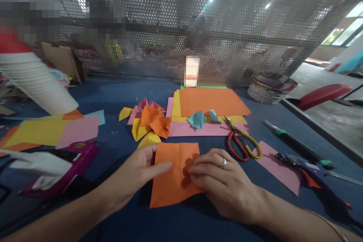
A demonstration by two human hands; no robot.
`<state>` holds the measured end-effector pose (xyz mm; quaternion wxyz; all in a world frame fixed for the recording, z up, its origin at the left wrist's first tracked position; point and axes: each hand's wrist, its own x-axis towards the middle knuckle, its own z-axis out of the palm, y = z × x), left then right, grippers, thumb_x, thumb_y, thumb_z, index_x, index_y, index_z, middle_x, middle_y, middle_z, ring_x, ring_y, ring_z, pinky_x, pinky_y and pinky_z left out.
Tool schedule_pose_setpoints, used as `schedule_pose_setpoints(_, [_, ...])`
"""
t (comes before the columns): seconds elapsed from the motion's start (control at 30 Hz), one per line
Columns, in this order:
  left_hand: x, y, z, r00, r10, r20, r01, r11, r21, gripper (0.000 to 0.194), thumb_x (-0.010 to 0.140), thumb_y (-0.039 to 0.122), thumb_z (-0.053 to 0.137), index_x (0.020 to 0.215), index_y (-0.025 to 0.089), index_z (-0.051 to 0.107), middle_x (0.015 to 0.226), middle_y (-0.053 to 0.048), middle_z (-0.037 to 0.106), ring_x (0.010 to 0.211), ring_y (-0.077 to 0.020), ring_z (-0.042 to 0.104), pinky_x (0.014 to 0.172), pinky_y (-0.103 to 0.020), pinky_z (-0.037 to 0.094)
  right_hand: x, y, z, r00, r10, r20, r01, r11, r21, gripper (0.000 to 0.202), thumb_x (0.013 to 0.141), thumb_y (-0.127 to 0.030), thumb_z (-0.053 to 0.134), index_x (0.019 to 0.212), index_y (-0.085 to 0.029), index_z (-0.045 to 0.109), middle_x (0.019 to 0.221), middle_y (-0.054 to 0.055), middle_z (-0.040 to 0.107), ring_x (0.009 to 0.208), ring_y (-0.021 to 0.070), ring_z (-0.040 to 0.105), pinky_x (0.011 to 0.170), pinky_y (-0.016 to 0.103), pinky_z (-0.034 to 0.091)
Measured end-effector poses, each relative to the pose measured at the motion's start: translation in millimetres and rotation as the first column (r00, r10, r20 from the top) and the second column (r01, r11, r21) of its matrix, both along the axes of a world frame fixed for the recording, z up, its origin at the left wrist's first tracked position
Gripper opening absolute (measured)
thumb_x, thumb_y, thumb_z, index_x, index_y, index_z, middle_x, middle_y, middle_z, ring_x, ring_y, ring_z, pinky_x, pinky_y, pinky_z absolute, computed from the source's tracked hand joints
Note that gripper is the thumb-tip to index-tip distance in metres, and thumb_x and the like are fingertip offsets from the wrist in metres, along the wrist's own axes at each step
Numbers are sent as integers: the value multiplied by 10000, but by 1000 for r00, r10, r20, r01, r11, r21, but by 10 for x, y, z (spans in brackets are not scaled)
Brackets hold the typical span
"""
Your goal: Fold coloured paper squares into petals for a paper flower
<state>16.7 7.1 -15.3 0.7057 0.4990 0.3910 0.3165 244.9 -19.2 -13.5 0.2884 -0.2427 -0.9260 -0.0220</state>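
Between my hands is a square of orange paper [176, 181] with a faint crease running down its middle. My left hand [144, 164] grips its left edge, thumb on top and fingers underneath. On the right side, my right hand [219, 177] holds the paper's edge with its fingers curled together, a ring on one of them. Just beyond lies a cluster of folded paper pieces [151, 115] in orange, yellow and pink. Two folded blue pieces [197, 120] rest on the stacked sheets. Scissors with red and yellow handles [244, 140] lie past my right hand.
A stack of coloured paper [210, 102] lies ahead. At right are a glue gun [306, 166], a green-and-black tool [297, 143], pink paper [279, 166] and a woven basket [270, 87]. At left are paper cups [39, 79], a purple device [59, 174] and loose sheets [36, 132].
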Motion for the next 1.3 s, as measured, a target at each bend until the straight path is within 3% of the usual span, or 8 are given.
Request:
schedule_pose_setpoints(0.13, [-57,40,-79,914,107,-392,45,932,359,411,812,180,554,1215,202,478,909,-18,657,786,-170,654,737,-320,553,12,-8,-20,998,42,44,-39,997,-67,226,818,-5,436,934,-118,593,1079,113,685,1055,176,602,921,328,442])
schedule_pose_setpoints(0.33, [-154,-110,14,749,272,-604,471,421,775,571,826,184,564,1353,264,360,1408,-86,433,1303,-260,407,1061,-479,378,38,-33,-47,995,28,98,-4,972,-234,220,807,-11,397,835,-174,541,871,95,694,877,167,651,804,308,506])
schedule_pose_setpoints(0.47, [-147,-181,93,766,158,-624,608,138,782,800,722,483,734,1353,162,362,1303,-135,579,1188,-270,553,994,-390,478,46,-18,-25,999,29,44,-14,951,-309,190,831,-29,405,812,-176,524,834,83,681,815,163,651,776,305,509])
schedule_pose_setpoints(0.53, [-121,-176,69,783,193,-591,587,84,805,554,809,439,668,1256,165,490,1160,-100,680,1056,-242,645,923,-351,526,53,-8,-13,999,40,1,-38,945,-325,167,850,-38,426,856,-166,533,860,84,683,868,162,654,808,299,503])
schedule_pose_setpoints(0.6, [-95,-162,21,812,252,-527,529,65,846,246,926,257,512,1146,177,587,1048,-58,728,953,-193,687,858,-294,548,61,-5,-4,998,46,-33,-54,944,-327,152,859,-48,450,916,-163,533,902,87,687,917,159,651,830,294,497])
schedule_pose_setpoints(0.83, [-18,-242,-115,881,309,-359,338,120,933,253,961,144,390,902,191,631,780,1,737,655,-142,689,601,-245,525,56,-95,29,999,3,-39,-18,920,-393,131,847,-78,472,858,-176,558,776,48,680,747,143,646,724,274,473])
schedule_pose_setpoints(1.07, [5,-313,-211,825,380,-419,316,304,899,246,933,183,450,748,206,612,638,16,637,597,-144,637,561,-243,504,-4,-88,-54,960,-277,-44,229,863,-451,198,894,-250,574,710,-181,546,627,-14,589,580,114,509,591,249,361])
schedule_pose_setpoints(1.3, [-32,-213,-316,655,508,-559,435,351,829,253,911,261,435,680,208,523,635,-14,585,578,-190,598,502,-300,484,-39,-27,-125,911,-411,28,372,792,-484,208,861,-204,563,662,-190,504,620,-16,563,586,125,503,565,241,335])
